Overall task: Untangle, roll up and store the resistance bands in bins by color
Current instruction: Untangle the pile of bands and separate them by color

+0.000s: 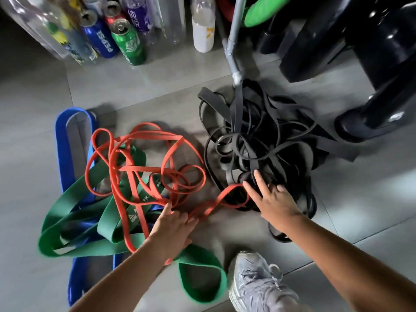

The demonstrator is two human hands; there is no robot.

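Note:
A tangle of thin orange-red bands (144, 167) lies over wide green bands (74, 219) and a blue band (64, 149) on the grey tiled floor. To the right sits a heap of black bands (258, 136). One orange-red loop (227, 194) stretches toward the black heap. My left hand (173, 226) rests on the orange-red band with its fingers fairly straight. My right hand (272, 201) reaches with spread fingers onto the near edge of the black heap, by the loop's end. Whether either hand pinches a band is hidden.
Bottles and cans, among them a green can (129, 41) and a white bottle (202, 30), stand along the back. A grey pole (234, 46) meets the black heap. Dark glossy equipment (371, 52) fills the right rear. A grey sneaker (258, 282) is at the front.

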